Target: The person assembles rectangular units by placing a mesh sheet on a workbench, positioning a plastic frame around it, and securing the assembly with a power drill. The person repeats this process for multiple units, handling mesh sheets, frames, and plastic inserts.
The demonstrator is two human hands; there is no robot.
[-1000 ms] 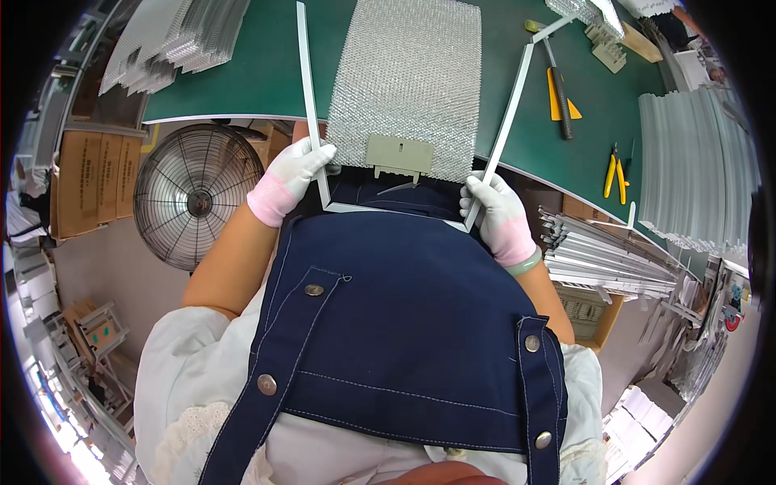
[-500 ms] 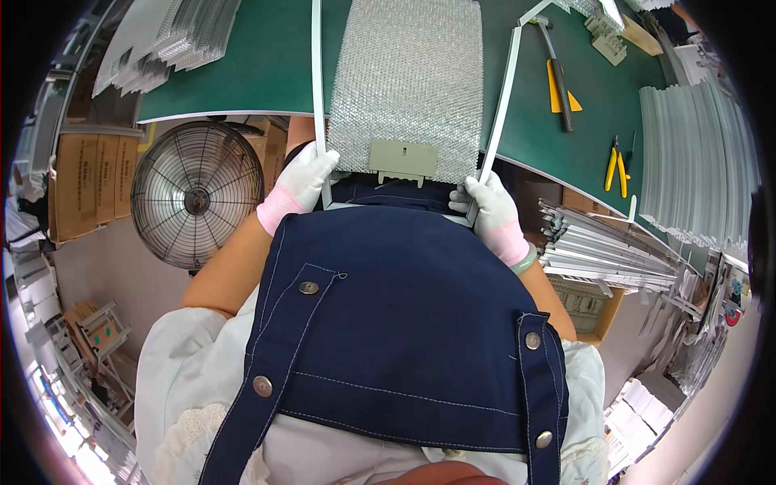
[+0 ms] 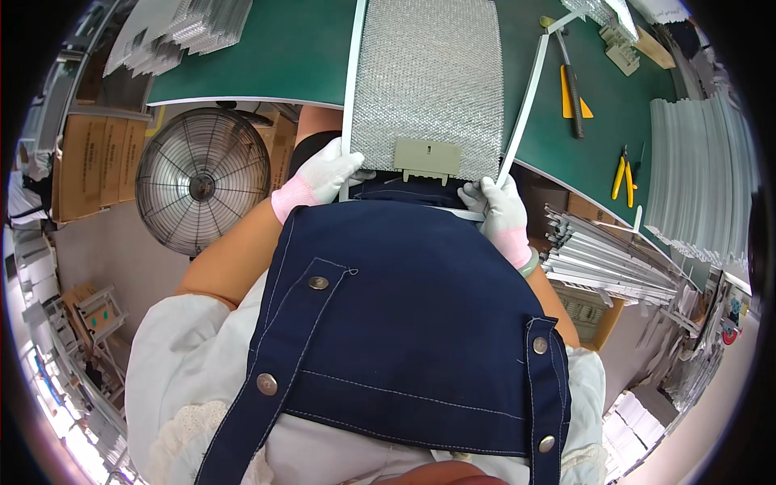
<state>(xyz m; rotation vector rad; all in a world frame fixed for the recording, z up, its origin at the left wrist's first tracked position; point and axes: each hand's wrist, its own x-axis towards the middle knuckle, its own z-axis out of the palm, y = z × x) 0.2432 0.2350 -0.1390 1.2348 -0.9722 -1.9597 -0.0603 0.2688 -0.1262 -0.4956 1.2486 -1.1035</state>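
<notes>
A silvery expanded-mesh panel [image 3: 428, 81] stretches away from my waist over the green worktable. At its near end a grey-green plastic latch piece [image 3: 428, 158] lies across the mesh. A thin, pale metal frame [image 3: 351, 89] runs around the panel. Its left bar lies along the mesh edge, while its right bar slants outward, apart from the mesh. My gloved left hand [image 3: 327, 174] is closed around the near left corner. The near right corner is pinched in my gloved right hand [image 3: 503, 208]. Some fingertips of both hands are hidden behind the frame and mesh.
A hammer [image 3: 572, 97] on a yellow triangular piece and yellow-handled cutters [image 3: 622, 178] lie at right. Beside them stand stacked pale strips [image 3: 699, 174]. Metal bars [image 3: 610, 255] are piled below the table edge. A large fan [image 3: 202, 184] stands left, and mesh sheets [image 3: 206, 24] lie far left.
The frame's left bar has swung inward, narrowing its gap to the mesh edge. Hands, mesh and frame appear farther right, partly because the whole view has shifted. Both hands keep their hold.
</notes>
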